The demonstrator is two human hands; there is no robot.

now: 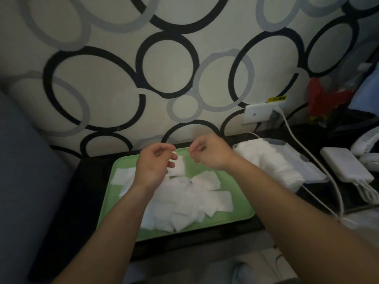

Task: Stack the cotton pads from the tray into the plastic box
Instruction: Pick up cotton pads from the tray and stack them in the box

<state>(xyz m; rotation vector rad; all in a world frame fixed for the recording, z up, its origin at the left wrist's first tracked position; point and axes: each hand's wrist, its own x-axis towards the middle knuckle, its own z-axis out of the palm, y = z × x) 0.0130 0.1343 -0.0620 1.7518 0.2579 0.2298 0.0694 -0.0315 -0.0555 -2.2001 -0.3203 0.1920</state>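
Tray edges: your green tray [231, 218] lies flat on the dark table [92, 181], its far rim close under the patterned wall [123, 78] and its near rim just short of the table's front edge.
Left side: a bare strip of table runs beside the tray, then a grey cushion [24, 160].
Right side: the plastic box [313, 173] sits just beside the tray's far right corner. A white cable [295, 140] from the wall socket [260, 113] runs along the box's far side, with a white power block [346, 165] beyond it.
Room above: both of your hands are raised over the far half of the tray, near each other but apart.
Left hand [151, 165]: its fingers curl in and pinch a single pad [178, 167], held above the pile; the pad is blurred.
Right hand [207, 152]: the fingers are curled tight toward the palm and nothing shows between them.
Cotton pads [190, 203]: a loose, overlapping heap covers the tray's middle, with a few lying toward its left rim.
Stacked pads [266, 162]: a thick white row lies at the box, spilling toward the tray.
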